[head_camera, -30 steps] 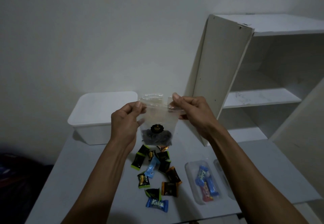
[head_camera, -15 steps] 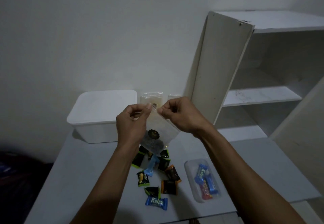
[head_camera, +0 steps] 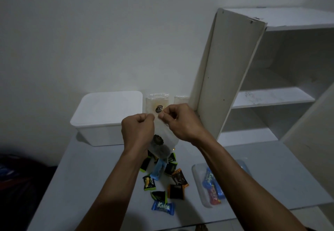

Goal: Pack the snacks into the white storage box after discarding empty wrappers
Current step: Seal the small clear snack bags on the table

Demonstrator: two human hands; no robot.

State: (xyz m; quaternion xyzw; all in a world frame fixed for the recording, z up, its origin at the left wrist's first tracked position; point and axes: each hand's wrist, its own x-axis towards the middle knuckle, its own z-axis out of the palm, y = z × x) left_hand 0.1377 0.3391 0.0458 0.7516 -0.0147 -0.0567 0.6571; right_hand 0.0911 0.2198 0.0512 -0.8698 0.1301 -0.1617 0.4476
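Two hands are holding a clear pouch [head_camera: 163, 141] above the middle of the desk [head_camera: 94, 173]. Left hand [head_camera: 138, 131] and right hand [head_camera: 180, 122] are each pinching the pouch's top edge, fingers curled, so each grip is holding the pouch. Dark contents are sitting at its lower end. Below it, small wrapped snacks [head_camera: 163, 182] are lying scattered toward the desk's near edge. A white box [head_camera: 106, 118], lid on, is standing at the far left corner. Two more pouches [head_camera: 157, 102] are leaning at the far edge beside it. A clear tray [head_camera: 198, 187] holding wrapped bars is lying near the near right edge. A white shelf unit [head_camera: 262, 79] is standing at the right.
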